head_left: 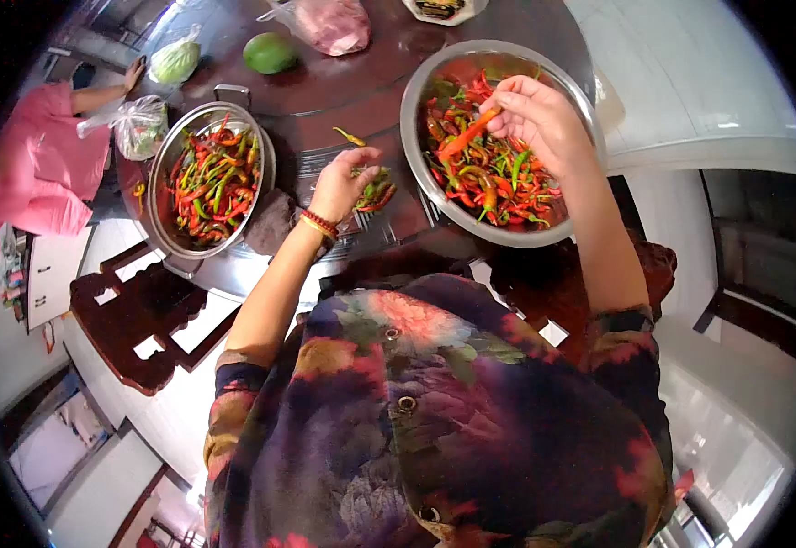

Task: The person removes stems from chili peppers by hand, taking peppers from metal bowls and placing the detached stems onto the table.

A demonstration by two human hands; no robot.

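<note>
My right hand (549,123) pinches a long orange-red chili pepper (469,137) above a wide steel basin (411,128). Inside that basin lie many red, green and dark chili peppers (489,187). My left hand (343,187) hovers over the table, fingers loosely curved and apart, with nothing seen in them. Right beside it is a small heap of green and red bits (376,190), partly behind my fingers. A single yellowish-green pepper (350,136) lies just beyond that hand. To the left, a handled steel pot (155,173) holds more red and green peppers (215,183).
On the dark round table (325,96) are a green mango-like fruit (270,53), bagged pink meat (334,26), a bagged pale green vegetable (176,60) and another plastic bag (140,128). A dark cloth (273,222) lies by the pot. A person in pink (46,155) stands at left.
</note>
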